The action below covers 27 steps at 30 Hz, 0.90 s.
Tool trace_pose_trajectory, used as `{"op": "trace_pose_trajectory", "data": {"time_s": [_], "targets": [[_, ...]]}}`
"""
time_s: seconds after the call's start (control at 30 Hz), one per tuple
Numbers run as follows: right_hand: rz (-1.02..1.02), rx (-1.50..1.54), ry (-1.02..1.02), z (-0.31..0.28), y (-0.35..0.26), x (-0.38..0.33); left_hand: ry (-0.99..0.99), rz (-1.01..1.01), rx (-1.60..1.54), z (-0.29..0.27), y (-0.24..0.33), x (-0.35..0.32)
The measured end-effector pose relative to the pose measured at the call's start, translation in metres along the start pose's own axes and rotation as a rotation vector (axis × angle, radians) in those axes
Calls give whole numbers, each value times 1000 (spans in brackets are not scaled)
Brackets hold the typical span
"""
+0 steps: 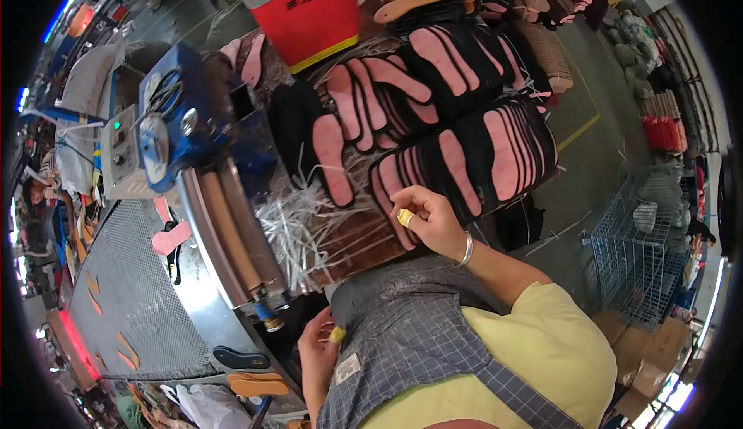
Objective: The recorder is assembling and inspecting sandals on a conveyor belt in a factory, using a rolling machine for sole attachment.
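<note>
My right hand (433, 221) hovers over or touches the near-left edge of a bundle of pink-and-black insoles (450, 162). Its fingers are curled in toward the thumb, which has a yellow wrap, and a silver bangle circles the wrist. Whether an insole is caught in that pinch is hidden. Low by my checked apron (402, 340), my left hand (316, 349) hangs with loosely bent fingers, one wrapped in yellow, and nothing visible in it. More pink insoles (333, 154) lie fanned out and stacked on the brown worktable (360, 260).
Loose clear plastic strips (298, 228) litter the table's left part. Behind stands a red can (306, 22). Left are a blue machine (174, 119) with a roller (236, 235) and a mesh conveyor (139, 290). Tan insoles (259, 384) rest at its edge; a wire cage (638, 247) stands right.
</note>
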State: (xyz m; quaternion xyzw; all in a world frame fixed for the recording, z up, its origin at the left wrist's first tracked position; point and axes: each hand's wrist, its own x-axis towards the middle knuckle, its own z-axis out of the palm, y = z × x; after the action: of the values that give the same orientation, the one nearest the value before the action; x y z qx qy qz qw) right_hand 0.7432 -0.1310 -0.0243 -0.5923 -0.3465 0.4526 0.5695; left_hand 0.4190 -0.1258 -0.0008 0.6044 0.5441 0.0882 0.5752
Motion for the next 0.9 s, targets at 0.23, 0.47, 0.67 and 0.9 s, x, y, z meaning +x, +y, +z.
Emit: {"op": "trace_pose_trajectory", "data": {"time_s": [0.23, 0.47, 0.67, 0.9], "targets": [[126, -136, -39, -117, -14, 23, -82, 53, -224, 81, 60, 23], [-54, -278, 101, -191, -41, 25, -223, -23, -456, 89, 88, 146], [39, -189, 173, -293, -79, 62, -270, -144, -709, 114, 144, 270], [443, -54, 267, -487, -58, 193, -329, -320, -614, 192, 256, 429]]}}
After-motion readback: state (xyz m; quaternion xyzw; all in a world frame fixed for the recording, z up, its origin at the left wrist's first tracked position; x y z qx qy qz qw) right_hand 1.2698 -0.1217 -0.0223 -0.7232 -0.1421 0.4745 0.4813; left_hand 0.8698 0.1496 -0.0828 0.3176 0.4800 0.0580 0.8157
